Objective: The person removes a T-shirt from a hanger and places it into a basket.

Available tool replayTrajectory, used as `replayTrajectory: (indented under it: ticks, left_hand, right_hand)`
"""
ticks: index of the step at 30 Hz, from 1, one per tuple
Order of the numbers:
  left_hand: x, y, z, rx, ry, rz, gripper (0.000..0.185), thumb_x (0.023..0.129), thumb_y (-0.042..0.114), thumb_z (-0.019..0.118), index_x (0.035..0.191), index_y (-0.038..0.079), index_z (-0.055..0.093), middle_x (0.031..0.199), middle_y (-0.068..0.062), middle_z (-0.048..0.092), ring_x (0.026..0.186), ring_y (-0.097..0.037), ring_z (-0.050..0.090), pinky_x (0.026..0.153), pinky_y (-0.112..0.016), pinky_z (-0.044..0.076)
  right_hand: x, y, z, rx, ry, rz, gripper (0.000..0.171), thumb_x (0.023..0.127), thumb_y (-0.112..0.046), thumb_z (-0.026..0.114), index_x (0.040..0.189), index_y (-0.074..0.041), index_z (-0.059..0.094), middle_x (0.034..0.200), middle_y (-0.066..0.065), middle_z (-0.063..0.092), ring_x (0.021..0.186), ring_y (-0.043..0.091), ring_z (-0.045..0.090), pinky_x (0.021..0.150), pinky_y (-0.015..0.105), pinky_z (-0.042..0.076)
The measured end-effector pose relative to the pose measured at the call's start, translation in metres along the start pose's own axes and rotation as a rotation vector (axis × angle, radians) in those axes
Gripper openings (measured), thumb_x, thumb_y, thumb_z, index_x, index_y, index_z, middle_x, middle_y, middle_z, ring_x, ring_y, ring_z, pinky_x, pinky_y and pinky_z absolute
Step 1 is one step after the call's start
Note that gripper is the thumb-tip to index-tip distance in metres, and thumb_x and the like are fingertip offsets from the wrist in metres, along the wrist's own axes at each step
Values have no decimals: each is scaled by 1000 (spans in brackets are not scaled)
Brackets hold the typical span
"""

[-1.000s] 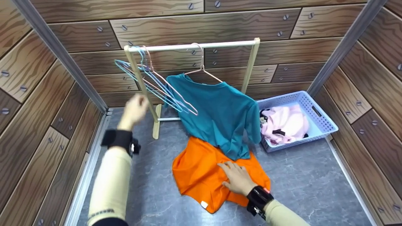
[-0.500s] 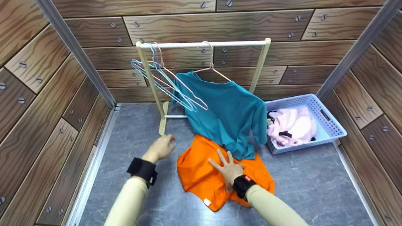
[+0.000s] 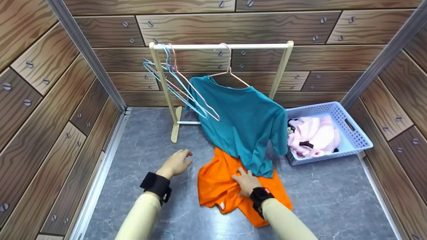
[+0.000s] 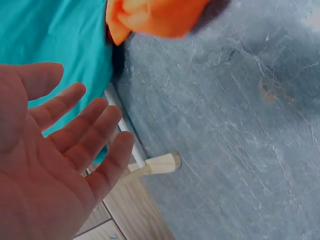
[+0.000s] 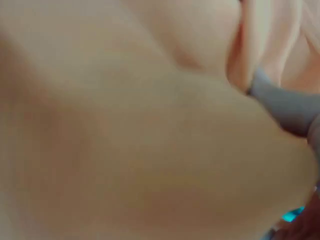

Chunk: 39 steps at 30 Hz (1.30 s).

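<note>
An orange garment (image 3: 213, 186) with a small white tag lies rumpled on the floor in the head view. My right hand (image 3: 247, 183) is on it, the bent fingers gripping a fold. Cloth fills most of the blurred right wrist view and hides much of that hand. A teal T-shirt (image 3: 237, 116) hangs on a pink hanger (image 3: 229, 70), its lower edge lying over the orange cloth. Left of the cloth, my left hand (image 3: 176, 163) hovers above the floor, holding nothing. The left wrist view shows its palm (image 4: 45, 180) with loosely bent fingers.
A rack with a white bar (image 3: 200, 46) and wooden posts stands at the back. Several blue and pink hangers (image 3: 186, 90) hang at its left end. On the right, a lavender basket (image 3: 358, 140) holds pink clothing (image 3: 317, 135). Wood-patterned walls enclose the grey floor (image 3: 143, 130).
My left hand has come down from beside the rack's left post toward the orange garment. The right hand's spread fingers have bent, and the garment has bunched and shifted under them.
</note>
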State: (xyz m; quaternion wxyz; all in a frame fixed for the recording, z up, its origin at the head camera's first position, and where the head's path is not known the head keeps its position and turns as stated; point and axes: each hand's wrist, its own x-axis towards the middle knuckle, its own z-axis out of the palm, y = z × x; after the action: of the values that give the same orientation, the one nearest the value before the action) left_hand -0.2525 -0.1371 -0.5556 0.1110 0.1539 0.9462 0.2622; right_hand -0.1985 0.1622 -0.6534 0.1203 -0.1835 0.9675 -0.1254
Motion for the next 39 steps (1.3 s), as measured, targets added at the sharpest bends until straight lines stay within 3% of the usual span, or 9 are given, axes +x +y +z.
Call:
replayTrajectory:
  ticks: [3, 7, 12, 15, 22, 30, 39]
  left_hand:
    - [0, 2, 2, 1, -9, 13, 24, 96, 19, 58, 115, 5, 62, 113, -18, 63, 105, -35, 62, 92, -49, 49]
    - [-1, 3, 4, -1, -17, 24, 25, 96, 20, 58, 116, 4, 62, 115, -18, 63, 107, -36, 61, 93, -50, 49]
    - [-3, 2, 3, -15, -51, 1, 28, 98, 20, 56, 121, 6, 60, 122, -17, 62, 112, -35, 60, 95, -49, 48]
    - [-4, 0, 0, -18, -60, -7, 27, 99, 20, 55, 122, 7, 60, 122, -17, 61, 112, -34, 60, 94, -49, 49]
    - [-4, 4, -7, -3, -47, -9, 27, 99, 21, 54, 121, 6, 61, 123, -18, 61, 110, -34, 61, 95, -49, 48]
    - [-3, 10, -10, 24, -53, -13, 26, 99, 22, 55, 120, 7, 61, 122, -16, 61, 109, -33, 61, 94, -48, 48]
    - [-2, 14, -12, 19, -32, 15, 26, 99, 22, 55, 120, 8, 61, 122, -15, 62, 109, -32, 61, 94, -47, 49]
  right_hand:
    - [-6, 5, 0, 60, 3, -34, 37, 73, 7, 74, 100, -16, 66, 123, 13, 48, 89, 33, 49, 67, 43, 45]
    - [-17, 9, -5, 60, 47, -94, 38, 71, 15, 62, 91, -18, 68, 103, 4, 52, 81, 25, 49, 71, 38, 45]
    - [-34, 12, -33, 57, 205, -193, 40, 62, 14, 61, 87, -15, 71, 94, -1, 58, 86, 24, 56, 78, 39, 50]
    - [-44, 16, -54, 73, 233, -236, 39, 58, 13, 60, 83, -15, 71, 93, -1, 61, 87, 23, 57, 79, 38, 49]
    - [-68, 40, -98, 150, 177, -193, 35, 56, 12, 56, 72, -15, 70, 86, -5, 63, 84, 20, 60, 78, 36, 50]
    - [-96, 61, -152, 136, 183, -231, 35, 56, 14, 52, 68, -16, 68, 83, -4, 62, 81, 18, 59, 76, 35, 50]
    - [-116, 89, -222, 114, 182, -50, 32, 61, 13, 52, 72, -10, 71, 87, 7, 65, 83, 24, 60, 78, 44, 50]
